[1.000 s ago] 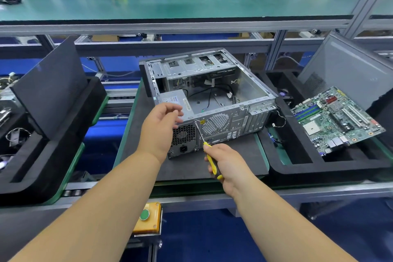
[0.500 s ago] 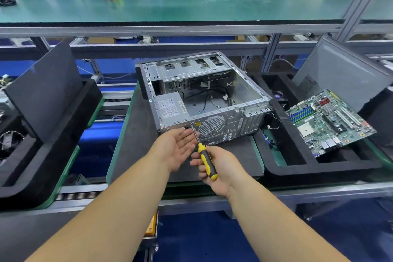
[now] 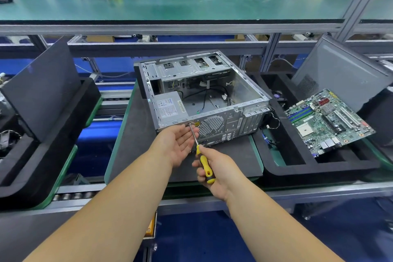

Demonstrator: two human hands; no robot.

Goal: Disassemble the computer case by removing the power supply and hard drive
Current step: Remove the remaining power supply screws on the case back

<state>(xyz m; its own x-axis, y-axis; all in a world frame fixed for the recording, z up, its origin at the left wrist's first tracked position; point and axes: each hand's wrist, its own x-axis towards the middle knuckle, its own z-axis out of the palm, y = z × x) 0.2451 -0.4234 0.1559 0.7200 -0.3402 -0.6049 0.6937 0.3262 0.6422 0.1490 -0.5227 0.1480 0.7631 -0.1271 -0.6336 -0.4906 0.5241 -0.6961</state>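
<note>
An open grey computer case (image 3: 240, 91) lies on its side on a dark mat (image 3: 131, 149). The power supply (image 3: 167, 108) with its white label sits in the case's near left corner. My right hand (image 3: 214, 168) grips a yellow-and-black screwdriver (image 3: 204, 166), and its tip meets a screw on the rear panel by the power supply. My left hand (image 3: 177, 144) is held palm-up with relaxed fingers just under the shaft, against the rear panel. Drive bays (image 3: 191, 66) run along the far side; I cannot make out a hard drive in them.
A green motherboard (image 3: 325, 121) leans in a black foam tray (image 3: 297, 168) at the right, with a grey side panel (image 3: 340, 74) behind it. Another black foam tray (image 3: 42, 134) holding a dark panel stands at the left. A green shelf (image 3: 170, 6) spans overhead.
My left hand dropped from the top of the power supply and turned palm-up beneath the screwdriver tip. The right hand keeps the screwdriver at the rear panel screw.
</note>
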